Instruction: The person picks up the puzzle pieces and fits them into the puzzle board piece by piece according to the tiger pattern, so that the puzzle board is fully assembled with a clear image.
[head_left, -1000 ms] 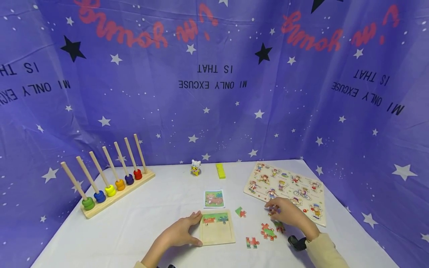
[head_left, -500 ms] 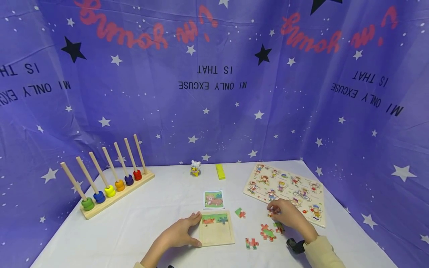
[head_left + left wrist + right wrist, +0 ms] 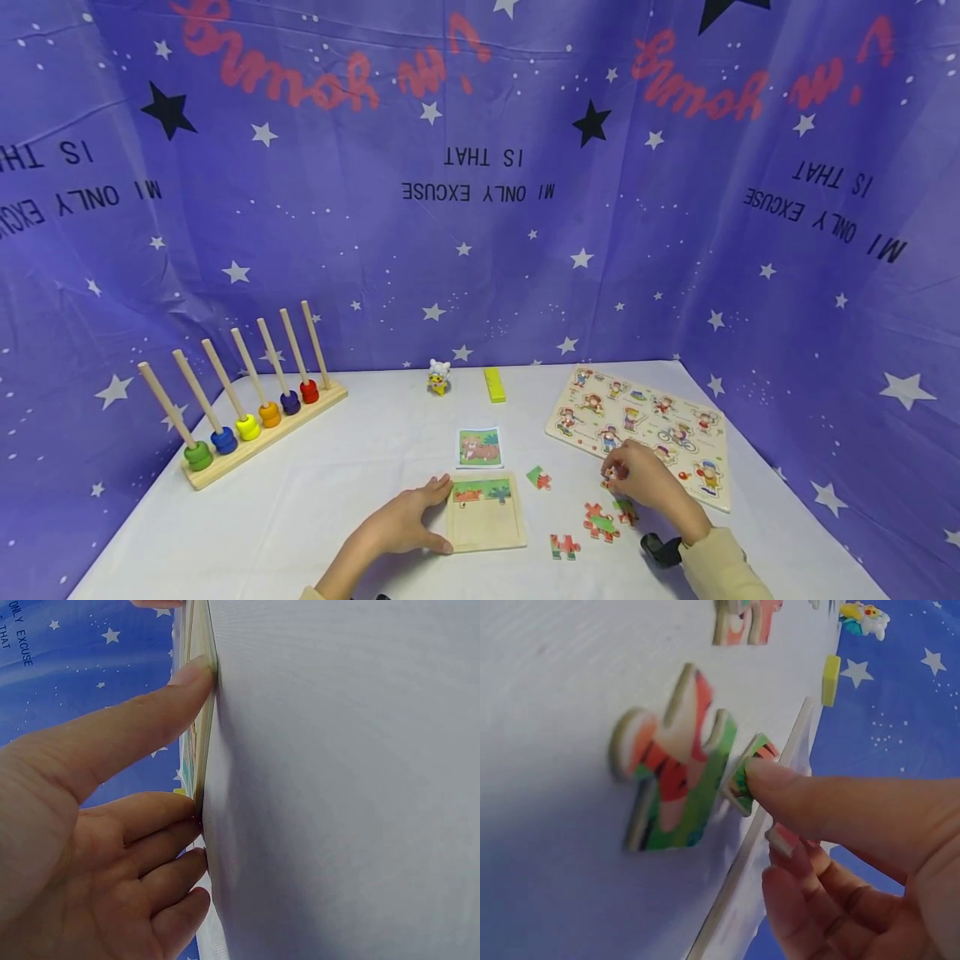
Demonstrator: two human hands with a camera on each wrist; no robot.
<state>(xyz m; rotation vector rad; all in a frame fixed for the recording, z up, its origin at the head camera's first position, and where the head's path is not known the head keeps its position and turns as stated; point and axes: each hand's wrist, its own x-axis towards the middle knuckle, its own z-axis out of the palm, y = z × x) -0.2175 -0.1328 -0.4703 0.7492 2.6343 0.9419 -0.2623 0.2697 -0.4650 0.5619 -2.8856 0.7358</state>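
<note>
My left hand rests along the left side of a shallow wooden puzzle tray, thumb at its near corner and fingertips at its far one. In the left wrist view the thumb and the other fingers touch the tray's edge. The tray's top row is filled with picture pieces. My right hand pinches a jigsaw piece between thumb and fingers, close over the pegboard's near edge; a second pinkish piece shows by the fingers. Loose jigsaw pieces lie just nearer.
A picture card lies behind the tray. Further back are a small toy figure and a yellow block. A picture puzzle board lies right, a wooden peg stand with coloured rings left. Another loose piece lies near the tray.
My right hand has shifted very slightly right, its fingers still at the jigsaw piece. The left hand and the tray have stayed in place.
</note>
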